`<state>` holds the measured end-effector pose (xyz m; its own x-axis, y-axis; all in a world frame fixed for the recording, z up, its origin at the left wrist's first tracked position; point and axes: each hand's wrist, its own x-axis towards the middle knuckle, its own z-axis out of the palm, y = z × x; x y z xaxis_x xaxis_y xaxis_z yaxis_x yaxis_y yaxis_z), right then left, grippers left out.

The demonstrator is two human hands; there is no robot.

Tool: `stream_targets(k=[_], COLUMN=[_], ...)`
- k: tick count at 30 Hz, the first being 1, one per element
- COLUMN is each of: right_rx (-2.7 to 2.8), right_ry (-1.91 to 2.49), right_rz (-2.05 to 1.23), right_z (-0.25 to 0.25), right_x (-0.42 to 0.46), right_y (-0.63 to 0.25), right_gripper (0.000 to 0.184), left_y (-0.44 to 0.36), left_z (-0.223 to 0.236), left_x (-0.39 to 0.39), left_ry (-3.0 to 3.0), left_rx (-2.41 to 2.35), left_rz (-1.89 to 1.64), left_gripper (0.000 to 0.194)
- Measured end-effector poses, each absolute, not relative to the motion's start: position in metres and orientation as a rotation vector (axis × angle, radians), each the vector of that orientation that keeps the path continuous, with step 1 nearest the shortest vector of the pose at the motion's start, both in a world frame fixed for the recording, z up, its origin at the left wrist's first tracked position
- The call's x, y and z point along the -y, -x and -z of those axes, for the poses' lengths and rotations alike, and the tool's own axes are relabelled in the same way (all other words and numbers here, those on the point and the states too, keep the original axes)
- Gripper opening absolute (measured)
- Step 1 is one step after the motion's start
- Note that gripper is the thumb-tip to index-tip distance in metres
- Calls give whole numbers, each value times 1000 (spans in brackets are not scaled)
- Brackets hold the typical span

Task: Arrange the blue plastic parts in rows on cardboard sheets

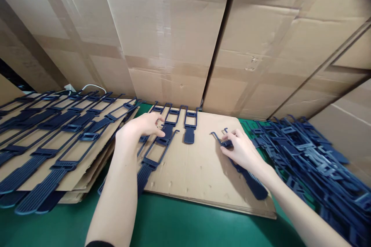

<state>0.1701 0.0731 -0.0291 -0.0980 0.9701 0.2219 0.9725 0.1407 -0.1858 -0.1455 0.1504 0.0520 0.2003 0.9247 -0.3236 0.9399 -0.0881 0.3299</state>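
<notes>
My right hand (239, 148) is closed on a dark blue plastic bracket (252, 183), a thin open frame with hooked ends and a broad flat tongue. It holds the piece by the frame, tilted over the right side of a cardboard sheet (197, 173). My left hand (149, 125), thumb and fingers apart, hovers above the sheet's left part. Close to its thumb lies another such bracket (147, 164), partly hidden by my forearm. A shorter-looking bracket (189, 135) lies flat at the sheet's back middle, with one more (171, 117) to its left.
To the left, stacked cardboard sheets (84, 175) carry rows of the same brackets (48, 185). A tangled heap of brackets (315, 162) covers the right side of the green table (185, 224). Large taped cardboard boxes (174, 38) stand like a wall behind; a white cable (95, 86) shows at back left.
</notes>
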Motion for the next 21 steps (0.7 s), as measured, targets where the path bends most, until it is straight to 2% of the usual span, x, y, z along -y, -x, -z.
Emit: stream_targets(k=[6,12,16,21], right_rx=[2195,2234,2318,2393], right_ry=[1833,1695,1678,1741], right_rz=[60,-77,-207,-156], right_z=[22,-2,-7,1], right_x=[-67,-56,-55,-67], right_y=[-159,-124,-91,-62], right_gripper=[13,13,11,20], left_y=[157,157,152,144], left_z=[-41,-33,-34,-38], left_x=[-157,-164,-162,-157], left_ry=[-1739,-1622,-1583,-1567], left_rx=[-1710,-1721,-1764,-1796], left_rz=[45,17,38,54], left_gripper=[43,20,20,18])
